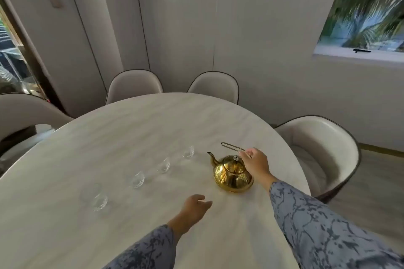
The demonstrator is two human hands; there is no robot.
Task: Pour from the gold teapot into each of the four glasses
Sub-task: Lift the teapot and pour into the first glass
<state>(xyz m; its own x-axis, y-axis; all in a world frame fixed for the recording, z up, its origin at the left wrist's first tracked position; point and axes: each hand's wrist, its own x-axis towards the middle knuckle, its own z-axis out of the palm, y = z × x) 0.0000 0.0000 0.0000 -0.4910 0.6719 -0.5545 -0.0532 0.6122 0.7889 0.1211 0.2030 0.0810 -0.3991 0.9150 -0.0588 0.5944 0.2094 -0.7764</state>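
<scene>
A gold teapot point(232, 176) stands on the pale round table point(131, 133), spout pointing left. Its thin wire handle point(231, 146) is swung up and back. My right hand point(256, 164) pinches the near end of that handle, just above the lid. Several small clear glasses stand in a slanted row left of the pot: the nearest glass point(99, 202), the second glass point(137, 179), the third glass point(164, 165) and the farthest glass point(188, 152). They look empty. My left hand point(194, 208) hovers low over the table in front of the pot, fingers apart, holding nothing.
Cream chairs ring the table: two at the far side point(134, 85) point(215, 85), one on the right point(321, 150), one on the left point(24, 111). White wall panels stand behind, and a picture point(367, 11) hangs at the upper right.
</scene>
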